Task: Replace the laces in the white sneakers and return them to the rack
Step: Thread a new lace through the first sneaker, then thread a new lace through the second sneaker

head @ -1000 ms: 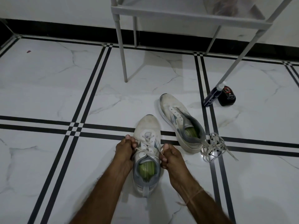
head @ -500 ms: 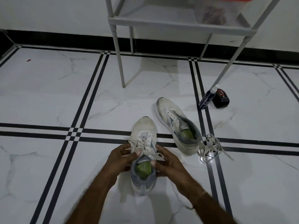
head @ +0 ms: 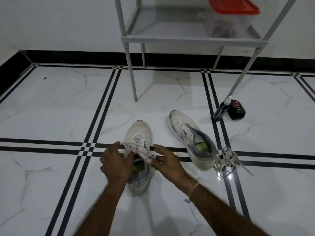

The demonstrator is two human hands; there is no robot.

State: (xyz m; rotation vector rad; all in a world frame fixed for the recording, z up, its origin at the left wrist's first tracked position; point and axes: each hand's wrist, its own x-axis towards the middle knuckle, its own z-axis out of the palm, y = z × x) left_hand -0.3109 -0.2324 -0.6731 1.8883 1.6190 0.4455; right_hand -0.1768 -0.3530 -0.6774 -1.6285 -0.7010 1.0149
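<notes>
The left grip (head: pixel 117 163) pinches the lace (head: pixel 136 148) of the near white sneaker (head: pixel 139 132); the half-open right grip's (head: pixel 166 160) hold is unclear. Pulling both ends evenly should seat the lacing snugly.

Open floor (head: pixel 51 116) from 7 to 11 o'clock of the laced sneaker (head: pixel 139 133). At 2 o'clock: other sneaker (head: pixel 180 123), loose lace (head: pixel 228 160), bottle (head: pixel 221 111), tin (head: pixel 237 109). Rack legs (head: pixel 132 79) at 12 o'clock.
</notes>
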